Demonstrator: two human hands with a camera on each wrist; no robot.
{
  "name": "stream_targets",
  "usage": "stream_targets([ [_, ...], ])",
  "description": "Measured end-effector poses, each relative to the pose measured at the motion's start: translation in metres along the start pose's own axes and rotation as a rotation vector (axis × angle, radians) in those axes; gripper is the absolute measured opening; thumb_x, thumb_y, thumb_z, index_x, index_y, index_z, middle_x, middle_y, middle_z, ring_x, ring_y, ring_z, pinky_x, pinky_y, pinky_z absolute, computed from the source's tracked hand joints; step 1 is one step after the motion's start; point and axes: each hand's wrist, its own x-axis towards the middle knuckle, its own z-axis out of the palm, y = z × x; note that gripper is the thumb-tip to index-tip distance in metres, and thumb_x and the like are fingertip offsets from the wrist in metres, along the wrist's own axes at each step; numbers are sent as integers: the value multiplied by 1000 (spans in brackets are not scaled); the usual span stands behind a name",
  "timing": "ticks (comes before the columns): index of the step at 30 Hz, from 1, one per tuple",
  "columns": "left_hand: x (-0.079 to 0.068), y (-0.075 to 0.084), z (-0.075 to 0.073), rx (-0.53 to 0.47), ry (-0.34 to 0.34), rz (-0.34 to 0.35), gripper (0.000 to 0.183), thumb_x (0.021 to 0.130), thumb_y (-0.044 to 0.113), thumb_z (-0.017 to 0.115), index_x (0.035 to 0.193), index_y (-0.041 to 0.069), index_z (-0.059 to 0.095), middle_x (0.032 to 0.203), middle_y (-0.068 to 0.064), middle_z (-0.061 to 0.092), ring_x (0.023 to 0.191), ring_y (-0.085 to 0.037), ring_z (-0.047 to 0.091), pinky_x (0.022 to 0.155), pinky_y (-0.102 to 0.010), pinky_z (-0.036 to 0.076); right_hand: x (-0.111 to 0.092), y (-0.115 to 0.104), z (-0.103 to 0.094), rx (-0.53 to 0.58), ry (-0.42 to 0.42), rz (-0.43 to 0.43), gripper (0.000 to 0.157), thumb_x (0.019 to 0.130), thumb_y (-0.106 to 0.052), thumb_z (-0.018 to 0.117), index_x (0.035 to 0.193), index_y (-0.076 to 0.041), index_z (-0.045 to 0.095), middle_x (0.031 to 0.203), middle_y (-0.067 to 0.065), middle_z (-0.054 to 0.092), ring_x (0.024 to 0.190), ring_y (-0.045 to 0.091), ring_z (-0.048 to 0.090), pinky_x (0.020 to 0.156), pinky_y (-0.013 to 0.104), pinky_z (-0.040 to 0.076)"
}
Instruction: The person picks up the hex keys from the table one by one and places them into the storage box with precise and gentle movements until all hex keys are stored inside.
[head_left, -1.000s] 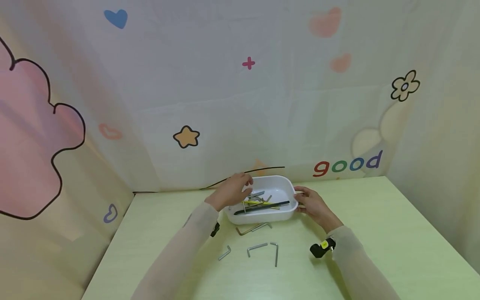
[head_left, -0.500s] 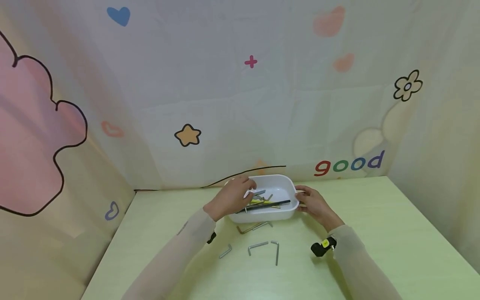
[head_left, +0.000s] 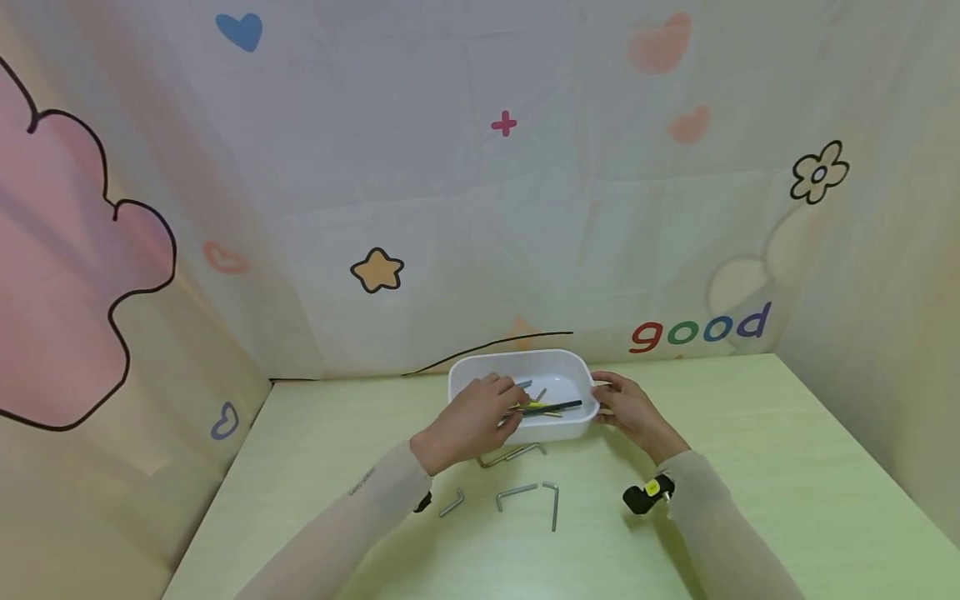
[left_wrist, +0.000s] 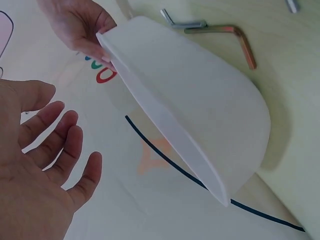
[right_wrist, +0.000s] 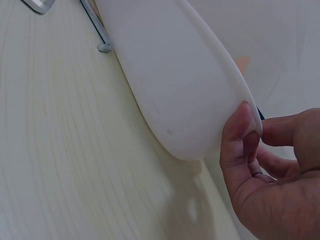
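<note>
A white plastic tray (head_left: 557,430) sits at the back of the table. Inside it lie a long black rod (head_left: 564,406), something thin and yellow (head_left: 550,413) and a few silvery metal pieces. My left hand (head_left: 467,421) reaches over the tray's near left side, covering part of the contents. In the left wrist view its fingers (left_wrist: 67,145) are spread and loosely bent, with nothing seen between them. My right hand (head_left: 630,417) pinches the tray's right end, thumb and fingertips on the rim, clearest in the right wrist view (right_wrist: 280,170).
Hex keys lie on the table before the tray: a bronze one (left_wrist: 240,42) beside a silver one (left_wrist: 187,24), plus silver ones at the left (head_left: 452,503), middle (head_left: 517,490) and right (head_left: 556,507). A printed curtain (head_left: 450,183) hangs directly behind.
My left hand has moved right and toward me, lower over the tray's contents, uncovering the tray's back left corner. My right hand keeps its hold on the rim. The table's hex keys have not moved.
</note>
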Motion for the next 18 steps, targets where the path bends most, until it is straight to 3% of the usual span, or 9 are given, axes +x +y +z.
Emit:
stream_targets([
  [5, -6, 8, 2, 33, 1, 21, 19, 100, 27, 56, 115, 18, 63, 115, 5, 63, 110, -15, 58, 92, -34, 49, -1, -1, 0, 3, -2, -7, 45, 104, -13, 46, 148, -5, 37, 134, 21, 46, 102, 25, 55, 77, 25, 55],
  [18, -26, 23, 20, 76, -34, 82, 18, 96, 27, 61, 112, 22, 65, 107, 8, 63, 105, -13, 59, 88, -30, 49, -2, -2, 1, 19, -6, -13, 45, 104, -13, 46, 147, -4, 38, 128, 20, 49, 96, 22, 57, 74, 25, 55],
])
